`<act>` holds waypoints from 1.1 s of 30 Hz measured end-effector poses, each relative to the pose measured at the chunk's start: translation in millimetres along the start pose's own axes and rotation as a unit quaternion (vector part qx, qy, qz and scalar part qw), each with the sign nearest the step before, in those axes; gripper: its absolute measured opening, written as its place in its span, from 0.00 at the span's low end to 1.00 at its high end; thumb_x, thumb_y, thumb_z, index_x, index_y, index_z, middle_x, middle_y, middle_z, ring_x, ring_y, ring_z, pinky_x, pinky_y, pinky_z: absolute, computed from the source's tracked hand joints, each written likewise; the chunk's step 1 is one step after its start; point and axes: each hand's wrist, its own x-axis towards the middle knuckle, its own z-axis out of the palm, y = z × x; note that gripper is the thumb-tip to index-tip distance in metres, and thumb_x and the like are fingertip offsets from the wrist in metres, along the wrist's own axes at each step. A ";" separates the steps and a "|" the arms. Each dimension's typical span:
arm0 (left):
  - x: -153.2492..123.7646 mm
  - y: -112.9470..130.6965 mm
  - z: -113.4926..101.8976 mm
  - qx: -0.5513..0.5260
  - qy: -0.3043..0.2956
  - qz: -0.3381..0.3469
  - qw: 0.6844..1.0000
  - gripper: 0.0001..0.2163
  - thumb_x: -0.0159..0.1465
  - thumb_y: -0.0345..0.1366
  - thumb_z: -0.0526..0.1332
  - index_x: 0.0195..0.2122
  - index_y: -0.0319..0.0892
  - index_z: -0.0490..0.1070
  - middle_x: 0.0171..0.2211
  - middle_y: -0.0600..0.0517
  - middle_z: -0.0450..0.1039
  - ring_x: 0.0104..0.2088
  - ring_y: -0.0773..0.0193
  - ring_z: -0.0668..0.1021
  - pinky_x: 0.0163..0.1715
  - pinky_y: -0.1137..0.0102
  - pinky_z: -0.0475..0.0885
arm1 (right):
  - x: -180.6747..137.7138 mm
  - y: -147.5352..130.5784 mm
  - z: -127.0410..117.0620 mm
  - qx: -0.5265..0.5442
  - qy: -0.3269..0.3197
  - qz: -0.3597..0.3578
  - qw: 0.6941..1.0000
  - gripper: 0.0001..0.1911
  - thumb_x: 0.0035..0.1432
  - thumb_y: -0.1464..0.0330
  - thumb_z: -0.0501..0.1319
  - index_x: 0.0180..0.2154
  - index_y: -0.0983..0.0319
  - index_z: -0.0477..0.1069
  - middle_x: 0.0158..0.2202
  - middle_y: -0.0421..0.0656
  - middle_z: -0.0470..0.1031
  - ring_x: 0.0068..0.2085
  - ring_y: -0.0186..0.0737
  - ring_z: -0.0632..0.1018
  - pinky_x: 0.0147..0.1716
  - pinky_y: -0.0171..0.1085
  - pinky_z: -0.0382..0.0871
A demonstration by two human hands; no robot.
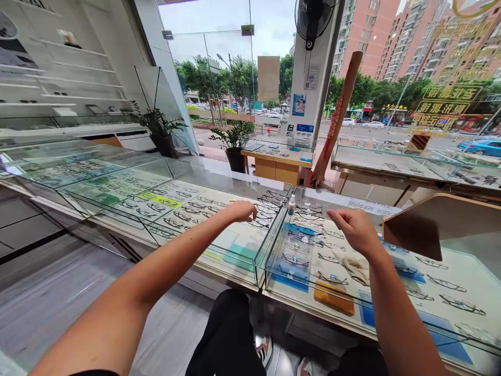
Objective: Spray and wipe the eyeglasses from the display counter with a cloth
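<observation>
My left hand (243, 211) is over the left glass display case (256, 269), fingers curled down and closed. Just beyond its fingertips lie several eyeglasses (270, 197); touching or apart, I cannot tell. My right hand (354, 228) hovers above the right-hand case, closed, its thumb pointing left against the bent fingers. Whatever either hand might hold is hidden. Between them stands a small spray bottle (291, 204) with a white top. Below my right hand is a crumpled beige cloth (355, 267), and rows of eyeglasses (295, 260) fill the case.
An orange-brown case (334, 297) lies near the front edge. At right, a brown board (415, 224) leans over the counter. Potted plants (235, 149), a wooden post (340, 109) and another display table (277, 151) stand beyond, before the windows. My legs (219, 334) are close against the counter.
</observation>
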 end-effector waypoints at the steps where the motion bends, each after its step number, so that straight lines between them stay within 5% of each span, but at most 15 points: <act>1: 0.6 -0.1 1.8 -0.004 0.003 0.003 1.000 0.08 0.57 0.34 0.71 0.38 0.50 0.85 0.36 0.49 0.83 0.38 0.57 0.80 0.40 0.69 0.69 | -8.4 2.4 4.7 0.002 -0.001 0.005 1.000 0.33 0.70 0.43 0.52 0.22 0.58 0.53 0.20 0.36 0.51 0.24 0.34 0.54 0.26 0.39 0.46; 8: 2.7 3.4 10.4 -0.032 0.027 0.008 0.999 0.04 0.58 0.33 0.69 0.33 0.48 0.84 0.34 0.47 0.82 0.37 0.56 0.78 0.38 0.68 0.66 | -34.2 12.0 32.9 0.023 -0.033 0.038 0.998 0.35 0.69 0.42 0.54 0.20 0.59 0.51 0.19 0.35 0.50 0.24 0.34 0.54 0.25 0.39 0.45; 13: -7.3 2.1 11.6 -0.043 0.034 0.012 0.998 0.04 0.57 0.31 0.68 0.32 0.46 0.84 0.32 0.47 0.81 0.35 0.55 0.78 0.37 0.67 0.65 | -37.6 19.4 37.7 0.057 -0.004 0.048 0.997 0.32 0.66 0.45 0.60 0.20 0.59 0.57 0.19 0.35 0.58 0.24 0.33 0.59 0.26 0.37 0.49; 18: -27.3 -8.2 1.1 -0.056 0.044 0.023 0.997 0.06 0.59 0.36 0.66 0.34 0.46 0.83 0.33 0.49 0.80 0.33 0.58 0.77 0.34 0.68 0.64 | -40.8 37.4 34.5 0.104 0.004 0.036 0.994 0.09 0.63 0.61 0.62 0.38 0.60 0.70 0.28 0.38 0.71 0.29 0.37 0.69 0.31 0.37 0.62; 21: -34.3 -5.8 -5.3 -0.128 0.057 0.055 0.989 0.07 0.60 0.40 0.64 0.33 0.46 0.82 0.32 0.51 0.79 0.33 0.59 0.77 0.34 0.69 0.65 | -39.6 46.9 35.4 0.125 0.012 0.021 0.992 0.10 0.61 0.66 0.60 0.44 0.60 0.71 0.34 0.41 0.74 0.34 0.40 0.74 0.38 0.40 0.67; 26: -22.4 32.2 -13.9 -0.398 0.081 0.110 0.907 0.11 0.60 0.46 0.67 0.33 0.43 0.79 0.35 0.50 0.80 0.37 0.58 0.78 0.37 0.68 0.70 | -25.4 55.7 42.6 0.155 0.018 -0.003 0.988 0.06 0.63 0.66 0.60 0.42 0.60 0.72 0.38 0.44 0.77 0.39 0.42 0.76 0.43 0.42 0.69; 33: 42.1 121.5 -25.1 -0.653 0.150 0.155 0.726 0.17 0.57 0.51 0.73 0.31 0.42 0.74 0.39 0.47 0.81 0.45 0.55 0.81 0.49 0.62 0.72 | 28.5 72.6 53.4 0.148 0.022 -0.046 0.988 0.03 0.62 0.68 0.60 0.39 0.59 0.70 0.35 0.41 0.75 0.36 0.40 0.75 0.40 0.39 0.68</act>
